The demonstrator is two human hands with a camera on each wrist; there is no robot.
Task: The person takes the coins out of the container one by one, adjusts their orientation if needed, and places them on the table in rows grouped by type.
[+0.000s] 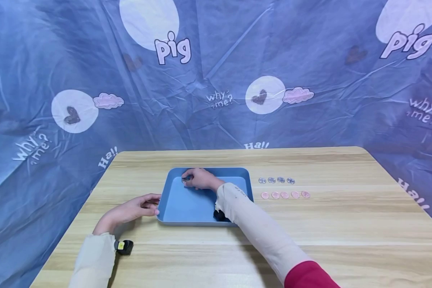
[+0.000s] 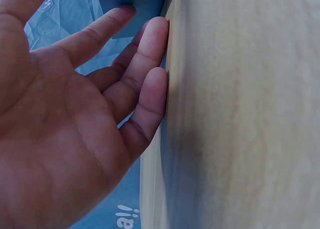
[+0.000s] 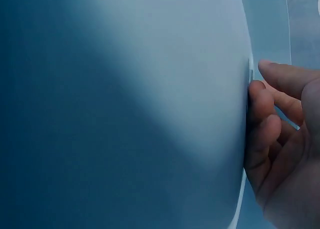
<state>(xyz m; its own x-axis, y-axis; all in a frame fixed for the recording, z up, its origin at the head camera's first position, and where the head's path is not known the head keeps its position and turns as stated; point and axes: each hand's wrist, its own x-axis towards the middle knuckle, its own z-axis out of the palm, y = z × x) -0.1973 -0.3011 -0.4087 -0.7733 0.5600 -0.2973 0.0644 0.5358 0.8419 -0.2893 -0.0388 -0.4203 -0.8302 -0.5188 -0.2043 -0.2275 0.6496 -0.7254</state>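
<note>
A shallow blue tray (image 1: 191,223) lies on the wooden table. My right hand (image 1: 201,179) reaches into its far left corner, with thumb and fingers curled about a silver coin (image 1: 184,180) at the tray floor. In the right wrist view, the right hand's fingers (image 3: 264,106) are bent low against the floor and hide the coin. My left hand (image 1: 138,208) is beside the tray's left wall, fingers loosely bent and fingertips at its outside. The left wrist view shows that hand's palm (image 2: 75,119) bare, with nothing held.
To the right of the tray lie a row of silver coins (image 1: 281,180) and, nearer, a row of copper-coloured coins (image 1: 285,195), several in each. A patterned blue cloth (image 1: 201,80) hangs behind the wooden table (image 1: 345,224). My right forearm crosses the tray's right part.
</note>
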